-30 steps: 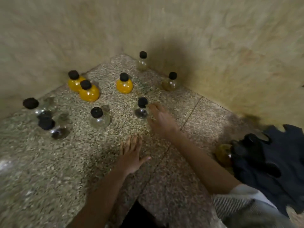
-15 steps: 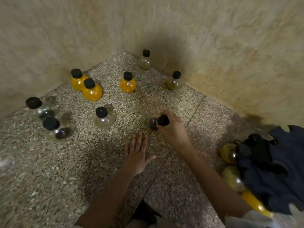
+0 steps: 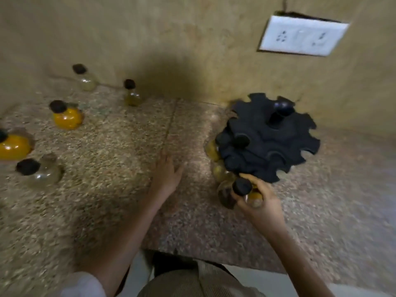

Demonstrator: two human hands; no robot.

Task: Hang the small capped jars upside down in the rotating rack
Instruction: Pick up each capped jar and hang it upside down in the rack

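Five standing jars, one rack, right grip holding one jar, left grip flat

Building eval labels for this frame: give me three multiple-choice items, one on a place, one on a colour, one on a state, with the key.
1. Where does the rack stand?
A) at the far left
B) on the counter, right side, by the wall
C) on the floor

2. What colour are the jar caps?
A) black
B) white
C) red

3. What is the left hand doing?
A) gripping a jar
B) turning the rack
C) lying flat on the counter

Key: 1 B, the rack sits right of the left hand, close to the wall. 2 A, every visible cap is black. 3 C, its fingers lie straight on the counter, while the right hand holds a jar.
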